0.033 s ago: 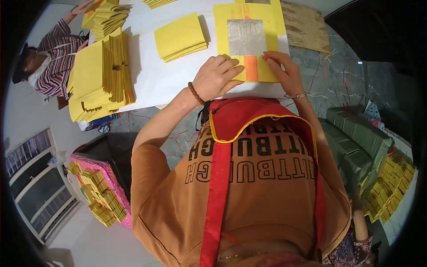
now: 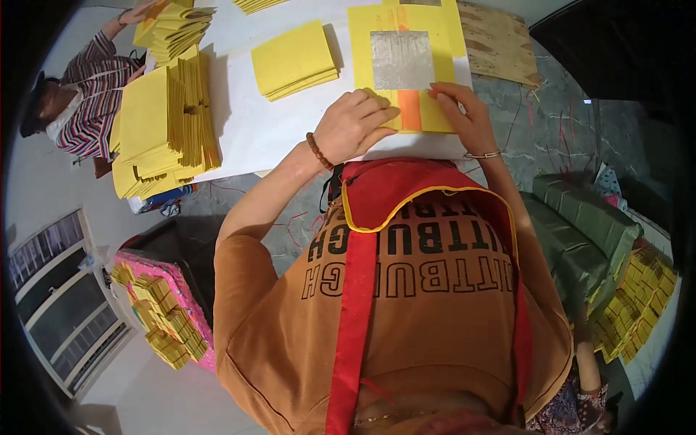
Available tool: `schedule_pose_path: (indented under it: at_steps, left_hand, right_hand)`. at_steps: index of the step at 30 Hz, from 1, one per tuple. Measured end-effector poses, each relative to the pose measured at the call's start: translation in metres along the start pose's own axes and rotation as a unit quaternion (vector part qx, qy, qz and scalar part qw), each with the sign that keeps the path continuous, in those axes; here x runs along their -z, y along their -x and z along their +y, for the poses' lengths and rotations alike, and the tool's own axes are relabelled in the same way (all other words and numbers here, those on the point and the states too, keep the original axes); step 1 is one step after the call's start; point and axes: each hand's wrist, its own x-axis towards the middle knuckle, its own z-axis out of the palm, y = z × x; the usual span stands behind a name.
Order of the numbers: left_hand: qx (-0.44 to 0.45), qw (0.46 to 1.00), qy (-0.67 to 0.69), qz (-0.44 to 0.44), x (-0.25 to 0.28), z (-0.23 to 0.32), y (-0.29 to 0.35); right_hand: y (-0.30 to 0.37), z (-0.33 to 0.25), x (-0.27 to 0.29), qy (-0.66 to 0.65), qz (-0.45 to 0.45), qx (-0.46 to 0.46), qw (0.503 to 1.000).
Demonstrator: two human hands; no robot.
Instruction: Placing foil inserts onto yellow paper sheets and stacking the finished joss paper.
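In front of me, at the table's near edge, lies a yellow paper sheet (image 2: 362,58) with a silver foil square (image 2: 401,61) and an orange strip (image 2: 409,110) on it. My left hand (image 2: 357,122) curls its fingers over the near left part of the sheet, beside the orange strip. On the opposite side, my right hand (image 2: 464,112) grips the sheet's near right edge, its index fingertip by the foil's corner. Both hands touch the paper; the undersides of the fingers are hidden.
A folded yellow paper bundle (image 2: 296,61) lies on the white table (image 2: 243,123). Tall yellow paper stacks (image 2: 148,119) stand at the left, near a person in a striped top (image 2: 90,109). Green padded seating (image 2: 573,225) and more yellow bundles (image 2: 638,304) are at the right.
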Motion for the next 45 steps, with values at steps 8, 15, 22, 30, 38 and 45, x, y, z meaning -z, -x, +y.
schedule_pose_path:
  at_steps: [8, 15, 22, 30, 38, 45]
  left_hand:
    - [0.071, 0.985, 0.153, -0.029, 0.004, -0.011, -0.009]
    - [0.112, 0.977, 0.177, -0.033, 0.003, -0.014, -0.009]
    - [0.177, 0.954, 0.241, -0.025, -0.001, -0.017, -0.008]
    - [0.273, 0.91, 0.309, -0.049, -0.003, -0.02, -0.008]
    - [0.102, 0.981, 0.163, -0.022, 0.015, -0.031, -0.008]
    - [0.064, 0.998, -0.019, -0.004, 0.011, -0.044, -0.003]
  right_hand:
    - [-0.001, 0.006, 0.002, -0.083, -0.002, -0.086, 0.993]
    - [-0.003, 0.005, 0.002, -0.11, 0.001, -0.074, 0.991]
    - [0.002, 0.01, 0.005, -0.147, -0.028, -0.041, 0.988]
    - [0.002, 0.012, 0.009, -0.18, -0.062, 0.033, 0.981]
    - [0.0, 0.028, 0.0, -0.13, 0.005, -0.092, 0.987]
    - [-0.018, 0.01, 0.018, 0.066, 0.03, 0.195, 0.978]
